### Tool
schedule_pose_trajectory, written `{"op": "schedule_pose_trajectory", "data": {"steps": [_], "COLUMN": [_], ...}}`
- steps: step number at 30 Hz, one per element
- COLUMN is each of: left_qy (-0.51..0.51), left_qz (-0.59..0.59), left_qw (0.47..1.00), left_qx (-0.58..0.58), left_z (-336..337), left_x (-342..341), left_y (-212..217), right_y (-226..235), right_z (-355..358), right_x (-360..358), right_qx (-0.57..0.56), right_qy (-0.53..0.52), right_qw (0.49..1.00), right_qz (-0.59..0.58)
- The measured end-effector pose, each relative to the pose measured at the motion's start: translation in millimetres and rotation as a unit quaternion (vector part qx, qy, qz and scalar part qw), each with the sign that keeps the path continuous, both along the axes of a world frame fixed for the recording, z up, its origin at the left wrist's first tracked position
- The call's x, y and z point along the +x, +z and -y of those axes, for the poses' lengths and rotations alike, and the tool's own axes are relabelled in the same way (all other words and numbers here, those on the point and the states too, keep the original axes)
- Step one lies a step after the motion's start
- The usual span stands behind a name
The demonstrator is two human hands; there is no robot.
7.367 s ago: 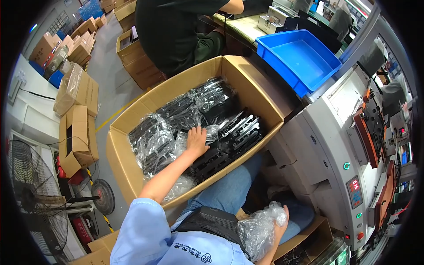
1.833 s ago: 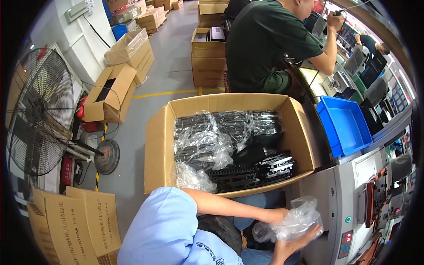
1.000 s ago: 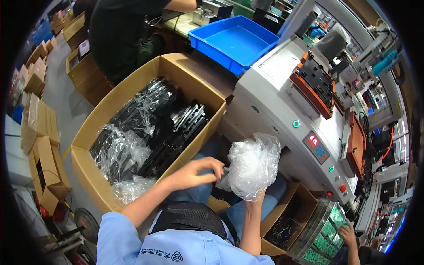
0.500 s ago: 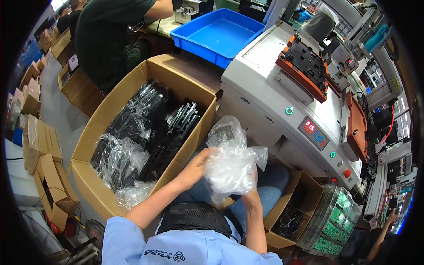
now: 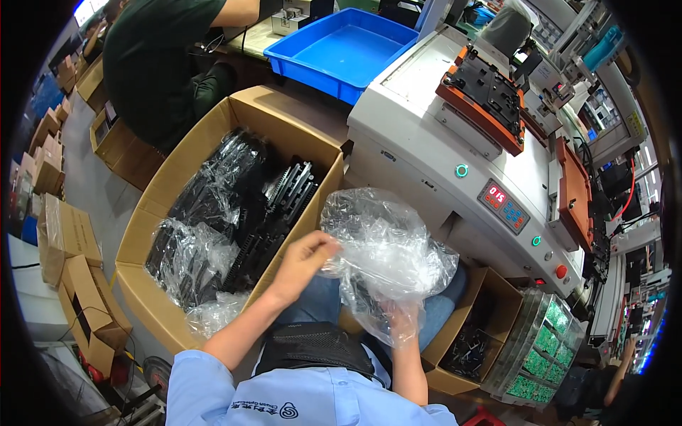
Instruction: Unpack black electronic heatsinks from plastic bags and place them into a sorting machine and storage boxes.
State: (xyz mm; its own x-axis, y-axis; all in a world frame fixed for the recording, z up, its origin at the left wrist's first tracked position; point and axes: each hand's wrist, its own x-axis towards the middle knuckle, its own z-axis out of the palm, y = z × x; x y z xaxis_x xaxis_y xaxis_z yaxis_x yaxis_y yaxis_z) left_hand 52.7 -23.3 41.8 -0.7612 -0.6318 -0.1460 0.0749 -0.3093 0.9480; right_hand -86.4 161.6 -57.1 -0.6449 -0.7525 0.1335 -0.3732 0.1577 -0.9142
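A crumpled clear plastic bag (image 5: 398, 259) is spread out above my lap. My left hand (image 5: 305, 263) is closed at its left edge, thumb and fingertips pinching the film. Beneath the bag's lower part is my right hand (image 5: 401, 316), gripping it from below; the film blurs and partly covers its fingers. To the left stands a large open cardboard box (image 5: 160, 174) holding black ribbed plastic parts (image 5: 288, 195), some of them wrapped in clear film (image 5: 192, 255).
A white machine (image 5: 408, 142) with a lit control panel and orange-framed fixtures (image 5: 483, 99) stands at right. A blue tray (image 5: 348, 53) lies beyond the box. Near my right leg are a small carton (image 5: 433, 380) and clear trays of green boards (image 5: 543, 355). Another person (image 5: 153, 64) sits at far left.
The bunched plastic bag has opened out wider and spread to the right. My left hand has shifted slightly left. My right hand is now more covered by the film.
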Motion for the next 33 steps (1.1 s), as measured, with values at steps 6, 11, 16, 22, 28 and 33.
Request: {"op": "schedule_pose_trajectory", "data": {"steps": [6, 11, 16, 22, 28, 33], "left_qy": [0.026, -0.028, -0.259, -0.146, -0.073, -0.105], "left_qz": [-0.015, -0.130, -0.097, -0.094, -0.184, -0.152], "left_qw": [0.999, 0.991, 0.915, 0.980, 0.917, 0.968], "left_qx": [0.044, -0.005, -0.294, -0.102, 0.346, 0.168], "left_z": [30.1, 37.3, -27.1, -43.2, 0.6, -28.4], "left_x": [32.1, 31.5, -1.0, -20.2, -20.2, -18.8], "left_y": [2.1, -9.8, -42.5, -61.6, -57.4, -34.6], "right_y": [-11.2, -39.0, -50.4, 39.9, 120.4, 117.5], "right_z": [-33.1, -63.8, -82.2, 8.7, 29.0, 45.7], "right_x": [-4.5, -8.8, -8.5, 7.4, 23.4, 26.5], "right_qx": [-0.240, -0.188, -0.123, -0.049, 0.013, 0.168], "right_qy": [-0.072, -0.085, -0.091, -0.041, 0.042, 0.091], "right_qw": [0.847, 0.850, 0.860, 0.970, 0.989, 0.914], "right_qz": [0.468, 0.484, 0.487, 0.235, -0.143, -0.357]}}
